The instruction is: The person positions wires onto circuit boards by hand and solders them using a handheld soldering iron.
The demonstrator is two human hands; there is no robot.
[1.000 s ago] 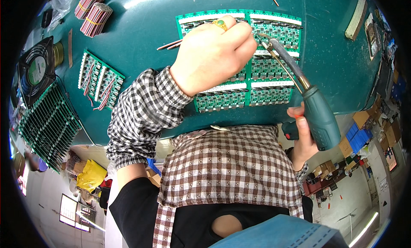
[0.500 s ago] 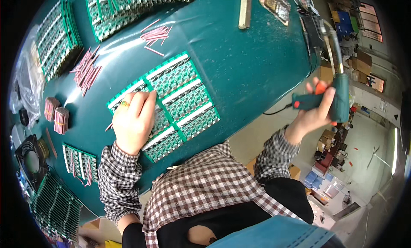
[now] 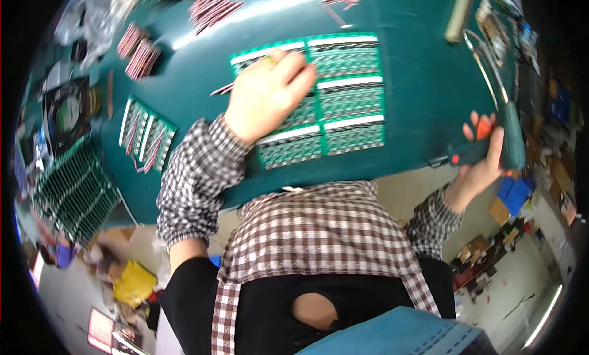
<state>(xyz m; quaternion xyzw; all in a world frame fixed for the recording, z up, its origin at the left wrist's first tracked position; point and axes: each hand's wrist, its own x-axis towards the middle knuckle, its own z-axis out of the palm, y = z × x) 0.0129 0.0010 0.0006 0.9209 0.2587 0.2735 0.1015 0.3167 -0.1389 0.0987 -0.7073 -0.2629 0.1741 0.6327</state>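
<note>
My left hand (image 3: 269, 97) is closed over the upper left part of a green circuit board panel (image 3: 351, 99) made up of several joined boards. From beneath its fingers, beside the panel's left edge, pokes a thin pink-and-white wire (image 3: 222, 89); the gripped end is hidden. My right hand (image 3: 481, 162) is wrapped round the handle of a green soldering gun (image 3: 510, 134) with an orange trigger, off the table's right edge. The gun's metal tube points up and away, apart from the panel.
Loose pink-and-white wires (image 3: 215, 7) lie beyond the panel, with bundled wires (image 3: 142, 59) to the left. A smaller board (image 3: 146, 134) with wires attached sits at left. Near the left corner are stacked boards (image 3: 76, 186) and a black fan (image 3: 66, 116). A pale bar (image 3: 459, 15) lies far right.
The whole view has turned and shifted, so the panel now sits straighter and farther right. My left hand stays over the panel; my right hand still holds the soldering gun.
</note>
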